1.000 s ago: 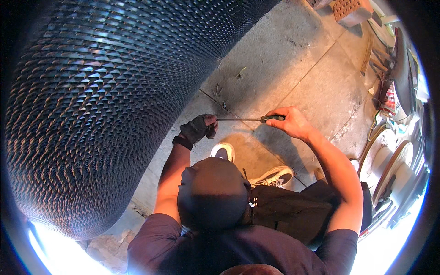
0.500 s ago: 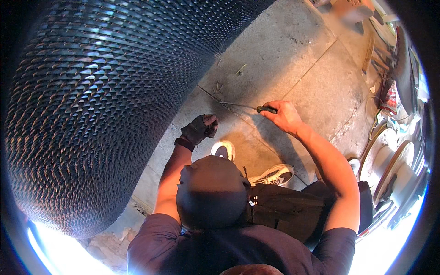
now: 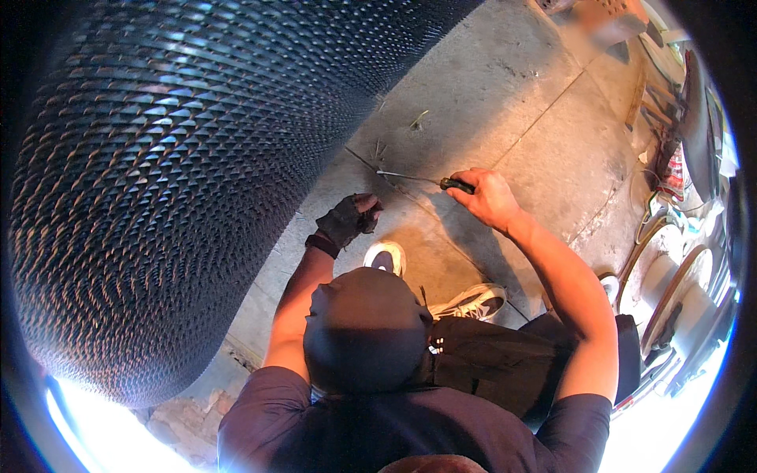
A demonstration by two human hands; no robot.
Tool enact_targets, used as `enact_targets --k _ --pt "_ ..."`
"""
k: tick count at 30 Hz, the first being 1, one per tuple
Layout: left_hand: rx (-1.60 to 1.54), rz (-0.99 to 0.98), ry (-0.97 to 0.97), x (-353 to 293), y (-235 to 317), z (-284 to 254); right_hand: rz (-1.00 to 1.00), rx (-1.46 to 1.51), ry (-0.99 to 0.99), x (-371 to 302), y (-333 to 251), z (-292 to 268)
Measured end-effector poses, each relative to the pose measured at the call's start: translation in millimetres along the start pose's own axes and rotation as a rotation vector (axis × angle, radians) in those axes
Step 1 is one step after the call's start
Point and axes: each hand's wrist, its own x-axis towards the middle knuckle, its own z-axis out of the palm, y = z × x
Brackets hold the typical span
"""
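Observation:
My left hand (image 3: 348, 219) wears a dark fingerless glove, its fingers curled closed beside the large dark roll of slit metal mesh (image 3: 158, 181). Whatever those fingers may hold is hidden. Bare and pinched, my right hand (image 3: 487, 197) grips a screwdriver (image 3: 456, 186) by its dark handle. The tool's long thin metal shaft points left, over the concrete floor, and its tip is apart from my left hand. The mesh fills the left side of the view.
My light-soled shoes (image 3: 471, 302) stand on the concrete floor (image 3: 544, 134). Large white spools (image 3: 656, 276) with brown rims are at the right. Reddish bricks (image 3: 611, 20) lie at the far right, and a small green scrap (image 3: 418, 120) is on the floor.
My left hand has shifted slightly to the right and away from me. The screwdriver's tip has risen a little in the picture, while my right hand keeps its grip.

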Motion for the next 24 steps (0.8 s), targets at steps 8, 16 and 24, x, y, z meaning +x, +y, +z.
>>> enact_targets --k 8,16,24 --pt "-0.025 0.014 0.084 3 -7 -1 -0.428 -0.469 0.096 -6 -11 4" --pt "-0.057 0.135 0.060 15 -8 -9 -0.409 -0.441 0.080 -15 -23 -3" --pt "-0.119 0.033 0.181 21 -10 -6 -0.429 -0.254 0.027 -44 -52 -50"
